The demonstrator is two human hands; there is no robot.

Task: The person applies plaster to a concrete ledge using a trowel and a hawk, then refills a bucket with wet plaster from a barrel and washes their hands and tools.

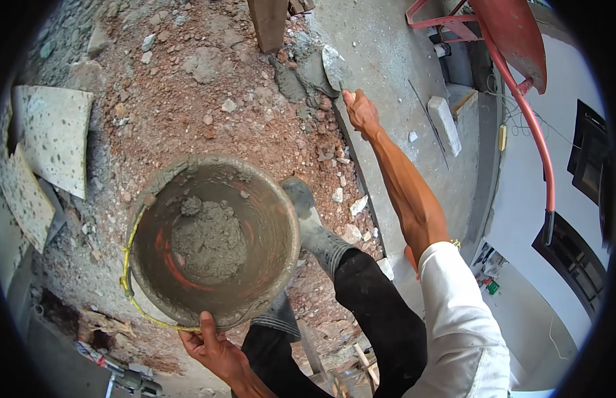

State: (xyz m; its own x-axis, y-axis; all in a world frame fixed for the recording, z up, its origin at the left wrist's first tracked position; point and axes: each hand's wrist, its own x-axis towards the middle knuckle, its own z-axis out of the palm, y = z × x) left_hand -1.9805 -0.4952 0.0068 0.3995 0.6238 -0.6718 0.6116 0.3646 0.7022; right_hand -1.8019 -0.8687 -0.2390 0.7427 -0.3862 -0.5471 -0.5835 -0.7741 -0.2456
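My left hand (218,355) grips the near rim of a round bucket (281,229), thumb over the edge and fingers underneath. Wet grey mortar (212,242) lies in the bucket's bottom, and its walls are smeared with it. A yellow rope handle (127,265) hangs along the bucket's left side. Out ahead to the right, my right hand (362,113) is closed around the handle of a trowel (334,66). The trowel's blade rests at a patch of wet mortar (301,79) on the edge of the concrete slab, close to a wooden post (267,26).
Reddish rubble (195,99) covers the ground left of the concrete slab (387,60). Broken speckled panels (53,136) lie at the left. A red wheelbarrow (513,40) stands at the upper right, near a white block (444,126) and a thin rod (427,123). My boot (301,199) is beside the bucket.
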